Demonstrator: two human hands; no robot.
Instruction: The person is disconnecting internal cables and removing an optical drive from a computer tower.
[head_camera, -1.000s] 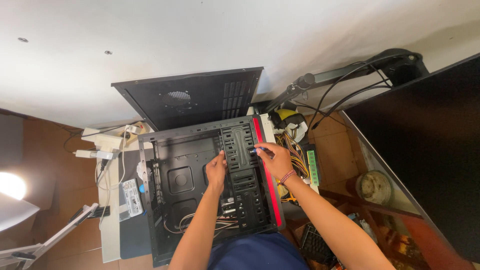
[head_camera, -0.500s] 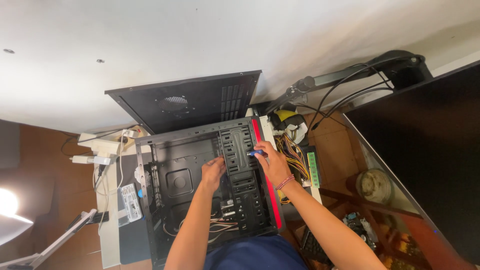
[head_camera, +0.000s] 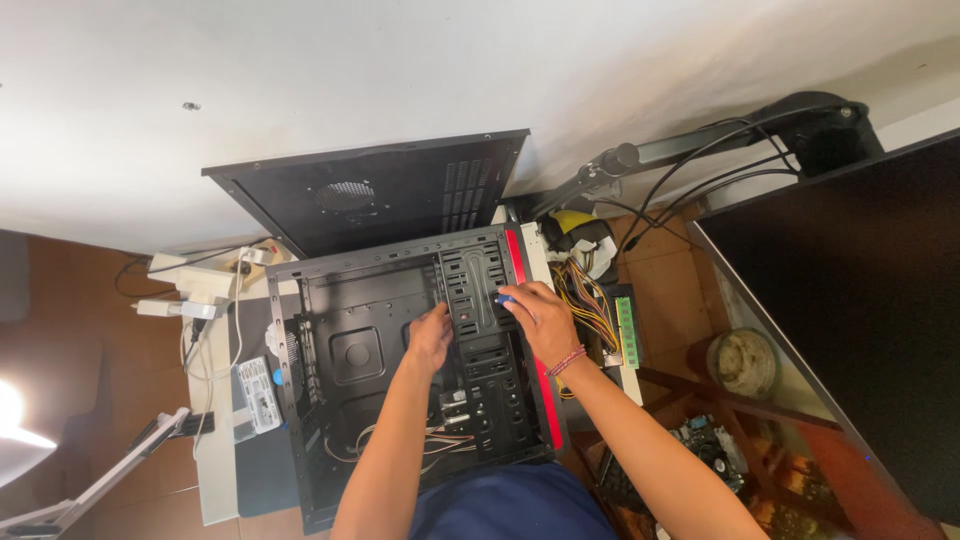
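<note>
Leaning over the open black computer case (head_camera: 340, 400), which lies flat so its inside faces up. The left hand (head_camera: 430, 338) rests open on the drive rack (head_camera: 485, 330), steadying it. The right hand (head_camera: 540, 320) pinches a small blue tool (head_camera: 505, 298) right beside it. Farther off, the side panel (head_camera: 380, 195) leans against the wall.

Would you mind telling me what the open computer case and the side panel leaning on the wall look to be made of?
The computer case looks like thin sheet metal with a matte black painted finish: stamped holes, folded edges and punched drive-bay slots. Its red front strip seems to be glossy plastic, though that is less certain. The side panel appears to be the same black sheet metal, with perforated vent grilles.
</note>
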